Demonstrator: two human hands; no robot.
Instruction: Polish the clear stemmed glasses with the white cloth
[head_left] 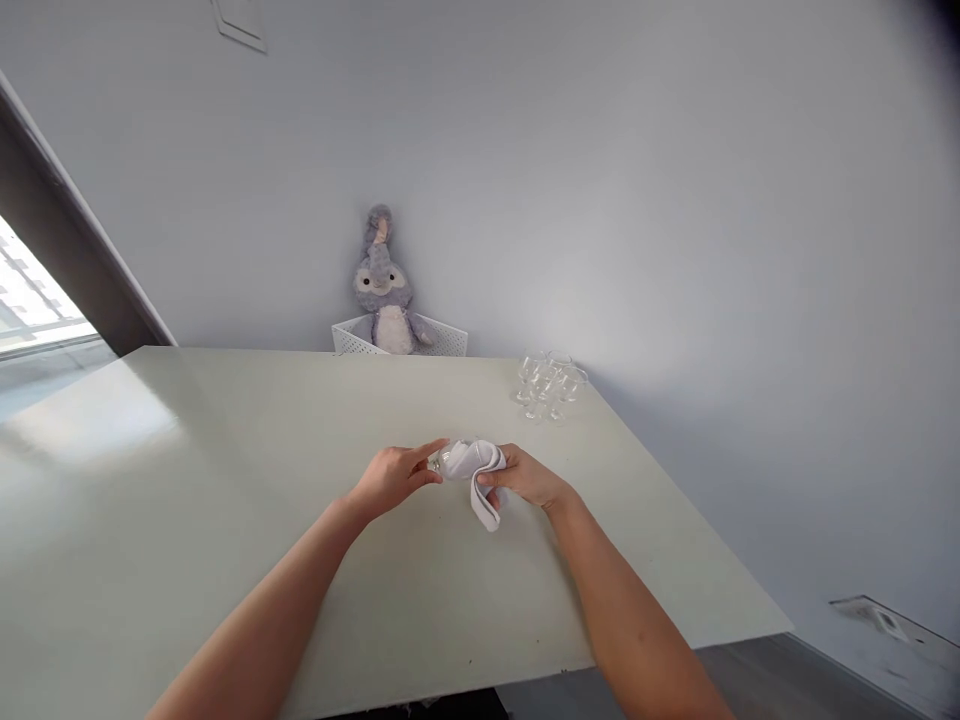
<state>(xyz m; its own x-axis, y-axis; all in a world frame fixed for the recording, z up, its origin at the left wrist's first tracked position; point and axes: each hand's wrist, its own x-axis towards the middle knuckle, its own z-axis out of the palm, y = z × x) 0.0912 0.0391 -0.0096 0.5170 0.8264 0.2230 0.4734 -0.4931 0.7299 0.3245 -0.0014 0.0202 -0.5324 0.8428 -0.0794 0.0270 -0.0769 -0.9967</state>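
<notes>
Over the middle of the table, a small clear glass (448, 463) lies on its side between my hands. My left hand (399, 472) grips it at its base end, thumb and fingers closed around that end. A white cloth (487, 500) is bunched in my right hand (529, 477), and part of it is tucked into the mouth of the glass. The cloth's loose fold hangs down below my right fingers. Some of the right fingertips are hidden behind the cloth.
Several clear glasses (547, 385) stand close together near the table's right back edge. Behind the pale table (247, 430), a grey plush toy (382, 285) sits in a white perforated basket (450, 340) against the wall. A window with a dark frame is at the left.
</notes>
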